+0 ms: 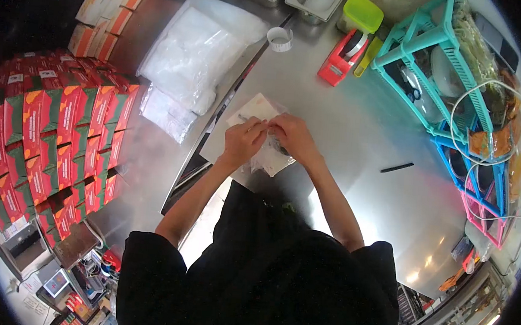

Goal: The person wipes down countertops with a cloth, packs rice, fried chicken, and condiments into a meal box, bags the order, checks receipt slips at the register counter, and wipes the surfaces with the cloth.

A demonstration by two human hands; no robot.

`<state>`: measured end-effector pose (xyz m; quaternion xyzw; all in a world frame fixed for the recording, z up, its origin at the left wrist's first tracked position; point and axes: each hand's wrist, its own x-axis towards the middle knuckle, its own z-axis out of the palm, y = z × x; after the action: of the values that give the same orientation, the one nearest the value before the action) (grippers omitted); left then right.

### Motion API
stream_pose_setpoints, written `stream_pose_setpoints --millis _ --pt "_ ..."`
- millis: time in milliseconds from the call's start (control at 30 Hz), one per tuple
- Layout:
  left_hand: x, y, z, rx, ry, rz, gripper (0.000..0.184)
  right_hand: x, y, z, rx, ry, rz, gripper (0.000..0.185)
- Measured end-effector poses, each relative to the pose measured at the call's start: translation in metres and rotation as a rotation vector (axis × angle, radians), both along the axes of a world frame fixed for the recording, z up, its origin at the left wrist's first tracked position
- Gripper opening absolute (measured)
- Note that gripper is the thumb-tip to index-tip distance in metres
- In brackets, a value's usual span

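Observation:
My left hand (244, 140) and my right hand (293, 138) meet fingertip to fingertip over the steel table, both closed in a pinch. Between and below them hangs a see-through plastic bag (265, 161), its upper edge gathered at my fingers. Something dark shows inside or behind the bag by my right palm, too covered to name. Under the hands lies a pale, flat square sheet (257, 106), partly hidden by them.
Stacked red and green boxes (64, 118) stand at left, near a pile of plastic bags (189, 55). Behind my hands are a tape roll (279, 39) and a red tape dispenser (342, 58). A black pen (396, 168) and turquoise baskets (411, 43) are at right.

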<state>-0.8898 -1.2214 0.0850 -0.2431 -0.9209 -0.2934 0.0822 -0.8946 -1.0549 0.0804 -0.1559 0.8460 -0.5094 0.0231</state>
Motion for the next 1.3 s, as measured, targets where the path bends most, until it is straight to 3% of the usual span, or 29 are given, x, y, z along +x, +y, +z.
stream_pose_setpoints --millis 67,167,367,433,500,533,600,733,800,833,933,967,1067,1100,1133,1167,1233,1267,1300 --pt "-0.001 0.001 -0.005 -0.007 0.016 -0.025 0.017 0.001 0.001 -0.008 -0.018 0.012 0.005 0.009" --pt "0.004 0.004 -0.006 -0.031 0.023 0.007 0.018 0.005 -0.005 -0.004 -0.109 -0.176 -0.184 0.009" --pt "0.015 0.003 -0.007 -0.074 -0.037 0.068 0.021 0.021 0.004 -0.009 -0.090 -0.237 -0.516 0.015" --pt "0.021 -0.002 -0.013 -0.020 -0.065 0.089 0.029 0.039 0.060 -0.018 0.035 -0.230 -1.044 0.019" --pt "0.034 0.008 0.007 0.091 -0.171 0.203 0.044 0.073 0.139 -0.040 0.642 0.160 -1.460 0.035" --pt "0.038 0.013 0.015 0.146 -0.214 0.267 0.052 0.090 0.168 -0.038 0.638 -0.110 -1.647 0.039" --pt "0.054 0.021 0.016 0.106 -0.241 0.459 0.064 0.113 0.209 -0.057 0.812 -0.290 -1.711 0.032" --pt "0.069 0.008 -0.004 0.205 -0.541 0.594 0.067 0.074 0.190 -0.064 0.711 -0.059 -1.285 0.018" --pt "0.077 -0.005 -0.018 0.532 -0.626 0.571 0.063 0.027 0.167 -0.064 0.605 -0.065 -1.109 0.014" --pt "0.079 -0.007 -0.016 0.625 -0.663 0.572 0.062 -0.001 0.154 -0.067 0.679 0.041 -1.080 0.016" --pt "0.087 -0.017 0.005 0.756 -0.765 0.629 0.059 -0.051 0.134 -0.035 0.516 -0.290 -1.025 0.022" --pt "0.097 -0.029 -0.014 0.710 -0.708 0.626 0.059 -0.064 0.123 -0.041 0.407 0.076 -1.167 0.026" --pt "0.128 -0.048 -0.032 0.712 -0.742 0.736 0.055 -0.099 0.056 0.038 0.549 0.553 -0.675 0.038" --pt "0.141 -0.060 -0.054 0.458 -0.621 0.685 0.051 -0.112 0.031 0.033 0.484 0.505 -0.512 0.054" --pt "0.154 -0.060 -0.051 0.574 -0.581 0.695 0.050 -0.134 0.016 0.003 0.609 0.723 -0.420 0.068" --pt "0.162 -0.064 -0.041 0.380 -0.665 0.793 0.052 -0.148 0.006 -0.024 0.387 0.612 -0.340 0.071" --pt "0.190 -0.077 -0.052 0.330 -0.315 0.741 0.056 -0.175 0.000 -0.054 0.615 0.496 -0.224 0.063" --pt "0.212 -0.086 -0.031 0.505 -0.328 0.854 0.056 -0.195 -0.001 -0.090 0.689 0.678 -0.244 0.059" --pt "0.232 -0.087 -0.008 0.694 -0.337 0.924 0.056 -0.246 0.022 -0.162 0.616 0.632 -0.078 0.055"
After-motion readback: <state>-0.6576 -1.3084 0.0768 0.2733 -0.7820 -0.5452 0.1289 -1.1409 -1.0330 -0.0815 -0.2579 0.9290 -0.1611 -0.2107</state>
